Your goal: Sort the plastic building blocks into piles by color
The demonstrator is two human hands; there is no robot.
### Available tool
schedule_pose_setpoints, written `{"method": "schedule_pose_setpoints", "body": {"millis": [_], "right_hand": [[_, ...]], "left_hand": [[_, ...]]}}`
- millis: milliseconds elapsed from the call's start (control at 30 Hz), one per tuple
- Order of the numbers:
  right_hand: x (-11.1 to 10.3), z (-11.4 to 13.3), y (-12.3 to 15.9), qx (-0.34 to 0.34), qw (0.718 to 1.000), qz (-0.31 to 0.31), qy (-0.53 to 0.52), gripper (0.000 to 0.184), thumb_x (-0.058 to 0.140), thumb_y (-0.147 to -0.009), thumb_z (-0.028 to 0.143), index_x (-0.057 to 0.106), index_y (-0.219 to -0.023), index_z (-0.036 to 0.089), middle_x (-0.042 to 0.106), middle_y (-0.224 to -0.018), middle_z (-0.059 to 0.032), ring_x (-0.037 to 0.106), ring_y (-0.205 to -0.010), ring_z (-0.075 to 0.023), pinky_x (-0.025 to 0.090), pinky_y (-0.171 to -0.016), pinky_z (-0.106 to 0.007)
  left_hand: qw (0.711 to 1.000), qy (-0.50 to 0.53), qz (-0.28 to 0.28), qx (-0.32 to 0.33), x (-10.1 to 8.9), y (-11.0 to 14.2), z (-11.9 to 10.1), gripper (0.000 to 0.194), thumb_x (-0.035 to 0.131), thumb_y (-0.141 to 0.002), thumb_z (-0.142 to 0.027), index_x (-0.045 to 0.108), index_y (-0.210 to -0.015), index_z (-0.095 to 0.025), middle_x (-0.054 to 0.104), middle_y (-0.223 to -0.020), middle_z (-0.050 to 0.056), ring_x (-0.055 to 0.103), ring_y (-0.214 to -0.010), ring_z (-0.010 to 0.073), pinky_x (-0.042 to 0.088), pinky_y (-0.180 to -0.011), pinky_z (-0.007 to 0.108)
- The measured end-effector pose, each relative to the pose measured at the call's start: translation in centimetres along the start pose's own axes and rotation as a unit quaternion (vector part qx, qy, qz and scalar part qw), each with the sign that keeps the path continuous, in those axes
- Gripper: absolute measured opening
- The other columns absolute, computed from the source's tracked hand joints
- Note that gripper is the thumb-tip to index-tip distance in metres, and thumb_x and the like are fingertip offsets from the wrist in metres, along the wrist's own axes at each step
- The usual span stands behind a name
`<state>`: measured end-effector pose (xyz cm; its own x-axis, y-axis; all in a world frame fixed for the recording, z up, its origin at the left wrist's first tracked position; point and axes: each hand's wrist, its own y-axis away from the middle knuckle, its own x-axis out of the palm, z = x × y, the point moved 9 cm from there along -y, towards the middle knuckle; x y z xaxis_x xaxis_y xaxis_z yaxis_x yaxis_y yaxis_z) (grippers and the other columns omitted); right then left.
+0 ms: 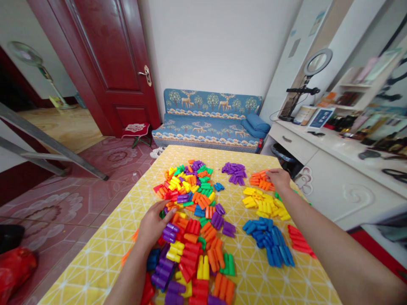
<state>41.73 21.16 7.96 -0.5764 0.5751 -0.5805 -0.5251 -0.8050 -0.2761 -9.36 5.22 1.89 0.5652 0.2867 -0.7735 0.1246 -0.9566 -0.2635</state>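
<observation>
My left hand [155, 223] rests at the left edge of a big mixed pile of plastic toy blocks [190, 250], shaped like joined tubes in several colours. Its thumb and fingers are apart, with blocks showing between them; the fingertips are partly hidden. On the far right, my right hand [279, 179] pinches an orange block at the edge of the orange pile [261, 181]. Below that pile lie yellow blocks [265, 204], then blue blocks [269, 241]. Red blocks [300, 240] sit partly behind my right forearm, and purple blocks [234, 173] lie to the left of the orange ones.
The table [108, 254] wears a yellow cloth with white lines. Beyond it stands a blue patterned sofa [206, 123]. A white dresser [337, 169] crowded with items is close on the right. At left are a red stool [136, 130] and a metal ladder leg [73, 156].
</observation>
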Motion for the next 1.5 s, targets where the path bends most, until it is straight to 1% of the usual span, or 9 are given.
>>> {"method": "schedule_pose_setpoints", "body": {"millis": [367,567,733,867,967,1033,1133,1267,1500], "right_hand": [[1.6,-4.5,-2.8,0.034,0.993,0.005,0.117,0.01,0.066,-0.065,0.02,0.071,-0.07,0.014,0.072,-0.078,-0.0115,0.066,-0.082,-0.0269,0.049,-0.077,-0.036],[0.6,-3.6,-2.0,0.015,0.995,-0.015,0.099,0.01,0.062,-0.064,0.017,0.07,-0.069,0.014,0.071,-0.079,-0.0113,0.065,-0.085,-0.0271,0.048,-0.082,-0.037],[0.3,-0.3,0.1,-0.023,0.998,-0.04,0.04,0.027,0.055,-0.072,0.021,0.069,-0.094,0.012,0.069,-0.098,-0.0126,0.064,-0.087,-0.0226,0.047,-0.084,-0.035],[2.5,5.7,6.9,-0.106,0.993,0.031,-0.04,0.027,0.056,-0.076,0.026,0.067,-0.099,0.018,0.068,-0.1,-0.0054,0.064,-0.079,-0.0154,0.049,-0.075,-0.027],[4.8,11.3,16.6,-0.209,0.938,0.216,-0.171,0.017,0.057,-0.078,0.027,0.067,-0.089,0.018,0.067,-0.09,-0.0044,0.063,-0.08,-0.0167,0.049,-0.069,-0.027],[6.1,13.6,24.2,-0.245,0.888,0.356,-0.159,0.013,0.057,-0.079,0.021,0.068,-0.086,0.02,0.067,-0.087,-0.0023,0.062,-0.078,-0.0153,0.048,-0.071,-0.027],[6.2,14.8,32.4,-0.3,0.847,0.43,-0.085,0.019,0.068,-0.076,0.019,0.069,-0.094,0.022,0.066,-0.097,-0.0018,0.06,-0.092,-0.0171,0.045,-0.083,-0.029],[5.9,15.5,36.7,-0.351,0.832,0.43,0.008,0.029,0.075,-0.074,0.026,0.066,-0.102,0.024,0.063,-0.104,-0.0009,0.055,-0.099,-0.0186,0.043,-0.085,-0.03],[6.4,16.3,38.3,-0.355,0.806,0.449,0.155,0.023,0.071,-0.078,0.028,0.063,-0.099,0.02,0.061,-0.104,-0.0048,0.057,-0.099,-0.0246,0.047,-0.081,-0.036]], "left_hand": [[1.0,0.0,-0.002,0.0,-0.1,0.0,0.0,0.041,0.051,-0.086,-0.045,0.064,-0.114,-0.02,0.066,-0.12,0.007,0.06,-0.112,0.0242,0.046,-0.098,0.036],[1.0,0.002,0.0,-0.001,0.0,0.0,0.0,0.041,0.05,-0.086,-0.045,0.063,-0.115,-0.019,0.065,-0.12,0.007,0.06,-0.112,0.0238,0.045,-0.099,0.036],[1.0,0.002,0.005,0.001,0.1,0.0,0.0,0.042,0.05,-0.087,-0.047,0.064,-0.115,-0.019,0.064,-0.122,0.008,0.059,-0.114,0.0242,0.045,-0.099,0.036],[1.0,0.001,0.003,0.001,0.0,0.0,-0.1,0.044,0.05,-0.087,-0.049,0.064,-0.114,-0.018,0.064,-0.121,0.009,0.059,-0.113,0.0245,0.044,-0.099,0.036],[1.0,0.003,0.001,-0.002,-0.2,0.0,-0.3,0.045,0.05,-0.086,-0.051,0.064,-0.114,-0.018,0.064,-0.122,0.009,0.059,-0.114,0.0246,0.044,-0.1,0.036],[1.0,0.004,0.003,0.0,-0.2,0.0,-0.4,0.043,0.049,-0.087,-0.049,0.064,-0.114,-0.019,0.064,-0.121,0.009,0.059,-0.113,0.0242,0.044,-0.1,0.036],[1.0,0.004,0.003,0.004,-0.2,0.0,-0.4,0.04,0.049,-0.087,-0.046,0.064,-0.114,-0.019,0.065,-0.12,0.008,0.059,-0.112,0.0234,0.044,-0.099,0.036],[1.0,0.002,-0.001,0.006,-0.1,0.0,-0.3,0.04,0.049,-0.087,-0.045,0.064,-0.113,-0.019,0.065,-0.119,0.008,0.06,-0.111,0.0232,0.044,-0.099,0.035],[1.0,0.01,-0.003,0.002,-0.1,0.0,-0.1,0.042,0.05,-0.087,-0.047,0.064,-0.114,-0.019,0.065,-0.12,0.009,0.059,-0.113,0.0234,0.044,-0.099,0.035]]}}
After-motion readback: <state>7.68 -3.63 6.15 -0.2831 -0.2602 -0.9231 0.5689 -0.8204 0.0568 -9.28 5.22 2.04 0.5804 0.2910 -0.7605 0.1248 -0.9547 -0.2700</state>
